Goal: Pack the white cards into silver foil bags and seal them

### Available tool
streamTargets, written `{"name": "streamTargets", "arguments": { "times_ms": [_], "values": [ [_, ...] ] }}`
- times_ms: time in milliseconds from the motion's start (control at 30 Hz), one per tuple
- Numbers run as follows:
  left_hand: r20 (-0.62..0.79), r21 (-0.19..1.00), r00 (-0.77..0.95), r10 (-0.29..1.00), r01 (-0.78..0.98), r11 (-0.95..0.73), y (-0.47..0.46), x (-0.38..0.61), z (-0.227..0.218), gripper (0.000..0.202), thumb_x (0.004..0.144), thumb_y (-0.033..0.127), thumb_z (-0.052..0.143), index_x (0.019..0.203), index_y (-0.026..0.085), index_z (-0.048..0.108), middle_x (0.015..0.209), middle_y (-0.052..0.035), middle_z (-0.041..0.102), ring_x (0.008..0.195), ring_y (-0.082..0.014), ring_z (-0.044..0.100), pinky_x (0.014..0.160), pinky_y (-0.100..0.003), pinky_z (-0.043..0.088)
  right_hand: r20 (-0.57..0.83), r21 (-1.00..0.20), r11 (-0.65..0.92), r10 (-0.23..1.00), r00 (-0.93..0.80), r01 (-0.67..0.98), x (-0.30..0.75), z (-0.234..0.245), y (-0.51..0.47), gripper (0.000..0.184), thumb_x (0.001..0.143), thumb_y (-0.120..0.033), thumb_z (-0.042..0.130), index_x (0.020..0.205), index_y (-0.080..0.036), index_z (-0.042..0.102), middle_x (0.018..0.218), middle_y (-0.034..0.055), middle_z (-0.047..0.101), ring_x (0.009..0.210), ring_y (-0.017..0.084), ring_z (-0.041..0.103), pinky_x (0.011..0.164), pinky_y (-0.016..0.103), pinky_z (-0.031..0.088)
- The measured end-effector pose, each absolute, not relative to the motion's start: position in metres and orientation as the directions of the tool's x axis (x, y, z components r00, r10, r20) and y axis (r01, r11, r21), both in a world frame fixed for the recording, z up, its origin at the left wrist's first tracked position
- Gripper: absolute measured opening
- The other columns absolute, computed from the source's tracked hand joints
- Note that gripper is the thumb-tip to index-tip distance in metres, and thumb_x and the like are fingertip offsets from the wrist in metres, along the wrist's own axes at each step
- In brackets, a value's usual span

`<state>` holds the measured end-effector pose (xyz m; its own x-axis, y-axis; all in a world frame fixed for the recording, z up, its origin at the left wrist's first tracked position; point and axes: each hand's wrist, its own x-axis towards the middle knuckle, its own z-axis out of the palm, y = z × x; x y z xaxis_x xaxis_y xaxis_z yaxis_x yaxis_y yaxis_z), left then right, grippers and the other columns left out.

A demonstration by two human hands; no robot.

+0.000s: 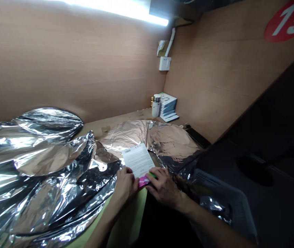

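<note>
My left hand [125, 184] and my right hand [164, 186] meet at a small pink packet [144, 181] with a green strip [152, 175] on it. Both hands grip the packet from either side. A white printed sheet with a barcode [137, 160] lies against the packet and rises away from my hands. Its lower edge is partly covered by my fingers. Crumpled silver foil [33, 179] lies heaped just left of my left hand. A second, copper-tinted foil sheet [162, 137] spreads beyond the paper.
A green surface [126, 220] lies under my forearms. Against the far corner of the wooden walls stand a metal-capped bottle [156, 105] and a stack of booklets [168, 107]. A grey plastic crate [214, 189] sits low at right. A black strip [197, 137] lies near the right wall.
</note>
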<state>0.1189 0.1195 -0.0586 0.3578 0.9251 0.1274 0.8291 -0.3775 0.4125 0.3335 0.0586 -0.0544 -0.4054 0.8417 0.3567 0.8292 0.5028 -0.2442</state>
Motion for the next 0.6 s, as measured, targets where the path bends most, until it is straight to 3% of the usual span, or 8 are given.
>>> {"name": "streamTargets", "arguments": {
  "times_ms": [167,367,600],
  "values": [
    [0.120,0.393,0.354,0.928,0.841,-0.372,0.1208,0.1200,-0.0568,0.034,0.090,0.031,0.057,0.069,0.016,0.079,0.101,-0.0143,0.064,0.097,-0.0294,0.056,0.095,-0.045,0.047,0.341,-0.273,0.465,0.865,-0.368,0.842,0.3359,-0.0551,0.0597,0.049,0.100,-0.043,0.064,0.142,-0.020,0.057,0.133,0.0160,0.061,0.125,0.033,0.051,0.106,0.051,0.037],
    [0.124,0.381,0.348,0.929,0.848,-0.368,0.1210,0.1208,-0.0572,0.034,0.090,0.032,0.057,0.068,0.018,0.079,0.099,-0.0131,0.064,0.095,-0.0294,0.055,0.093,-0.045,0.047,0.317,-0.279,0.471,0.868,-0.383,0.837,0.3394,-0.0472,0.0658,0.026,0.102,-0.040,0.061,0.121,-0.023,0.068,0.120,0.0116,0.063,0.113,0.030,0.055,0.099,0.048,0.042],
    [0.146,0.375,0.352,0.925,0.845,-0.381,0.1199,0.1206,-0.0575,0.034,0.091,0.031,0.056,0.069,0.017,0.078,0.101,-0.0149,0.063,0.094,-0.0308,0.054,0.092,-0.047,0.045,0.302,-0.233,0.476,0.864,-0.402,0.848,0.3427,-0.0491,0.0642,0.043,0.101,-0.040,0.062,0.141,-0.024,0.059,0.123,0.0132,0.060,0.115,0.031,0.052,0.103,0.050,0.042]
  ]
}}
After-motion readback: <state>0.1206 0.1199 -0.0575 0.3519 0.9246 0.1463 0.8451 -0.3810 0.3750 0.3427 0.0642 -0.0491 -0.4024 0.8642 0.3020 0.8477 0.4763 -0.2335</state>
